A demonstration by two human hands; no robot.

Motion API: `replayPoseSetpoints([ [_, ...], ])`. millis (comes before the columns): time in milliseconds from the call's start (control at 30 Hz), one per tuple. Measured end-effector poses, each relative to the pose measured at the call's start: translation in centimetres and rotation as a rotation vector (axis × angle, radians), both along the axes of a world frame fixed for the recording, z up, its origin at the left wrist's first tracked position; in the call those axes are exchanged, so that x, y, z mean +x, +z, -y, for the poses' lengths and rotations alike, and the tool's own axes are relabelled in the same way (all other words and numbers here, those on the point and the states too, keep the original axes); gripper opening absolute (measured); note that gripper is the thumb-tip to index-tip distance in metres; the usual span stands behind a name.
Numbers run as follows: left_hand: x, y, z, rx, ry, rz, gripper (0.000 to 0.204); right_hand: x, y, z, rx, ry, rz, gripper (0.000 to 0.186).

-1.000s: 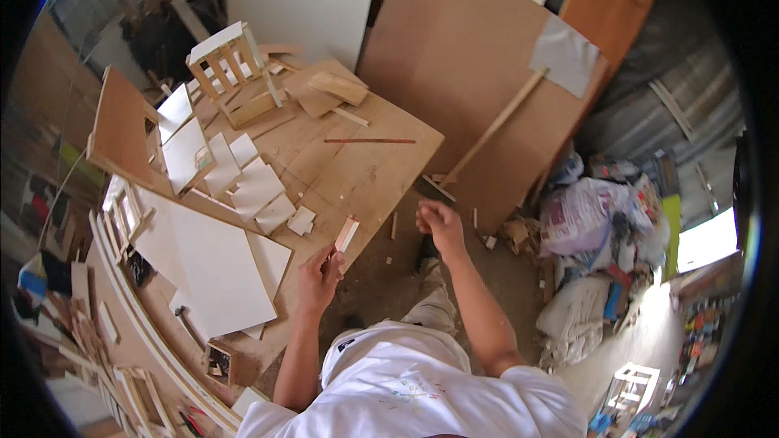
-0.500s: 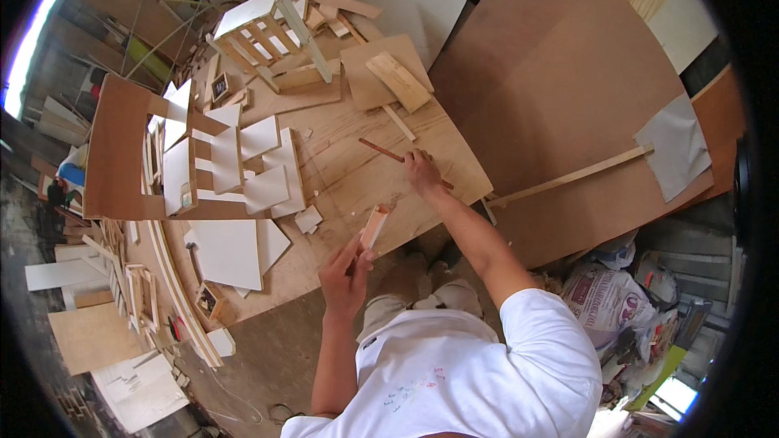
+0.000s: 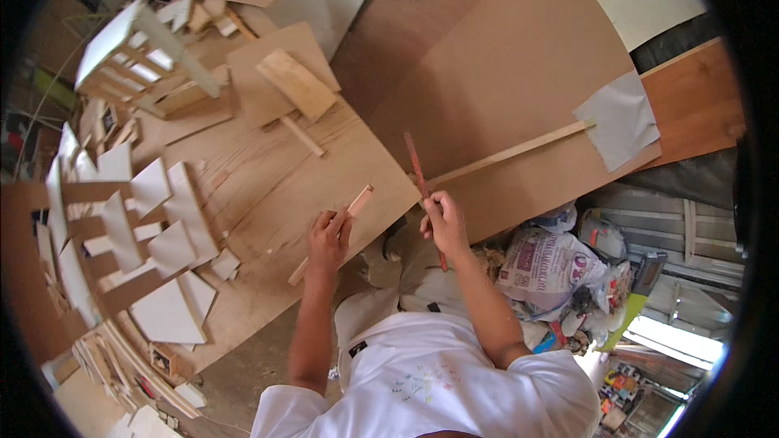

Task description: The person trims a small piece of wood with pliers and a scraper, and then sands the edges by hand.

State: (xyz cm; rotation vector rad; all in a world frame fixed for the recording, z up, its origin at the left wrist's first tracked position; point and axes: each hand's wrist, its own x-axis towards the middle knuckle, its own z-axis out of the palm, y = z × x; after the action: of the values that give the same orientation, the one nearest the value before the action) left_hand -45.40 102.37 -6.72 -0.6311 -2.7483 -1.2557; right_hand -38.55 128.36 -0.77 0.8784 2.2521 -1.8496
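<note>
Grips a strip (image 3: 361, 200) in the left grip (image 3: 329, 235), with fingers and thumb closed round it; points its pinkish upper end out past the fingers, up and to the right; shows it, in this view, over the near part of the table (image 3: 268, 219); clasps a red stick (image 3: 415, 158) in the right grip (image 3: 444, 223), with fingers curled about it; slants it steeply, from well above that grip to just below it; holds the two grips apart, with strip and stick not touching.

Shows a peg (image 3: 304, 137) above the left grip, jutting toward it from beside a block (image 3: 296, 83); has the block resting on a board (image 3: 246, 93), also above that grip; bears a slatted stand (image 3: 105, 40) farther off, up and to the left; gathers white panels (image 3: 172, 248) well left of the left grip, some upright and some flat, with a small box (image 3: 166, 359) below them.

Leans a brown sheet (image 3: 487, 65) above the right grip, crossed by a batten (image 3: 519, 148); drapes a grey cloth (image 3: 621, 123) at the batten's far end; bunches sacks (image 3: 540, 268) below and right of the right grip.
</note>
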Motion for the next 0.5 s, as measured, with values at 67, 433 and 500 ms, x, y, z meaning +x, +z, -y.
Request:
replayPoseSetpoints([
  [67, -1.4, -1.6, -2.0, -0.033, -0.025, 0.014, 0.026, 0.1, 0.1, -0.9, -0.117, -0.028, 0.014, 0.022],
  [433, -6.2, -4.6, -11.2, -0.22, -0.027, -0.038, 0.033, -5.5, -7.6, -7.0, -0.391, -0.082, 0.043, 0.032],
  [500, -6.5, -4.3, -12.2, -0.249, -0.012, -0.019, 0.035, -6.7, -8.6, -8.5, -0.484, -0.11, 0.072, 0.032],
])
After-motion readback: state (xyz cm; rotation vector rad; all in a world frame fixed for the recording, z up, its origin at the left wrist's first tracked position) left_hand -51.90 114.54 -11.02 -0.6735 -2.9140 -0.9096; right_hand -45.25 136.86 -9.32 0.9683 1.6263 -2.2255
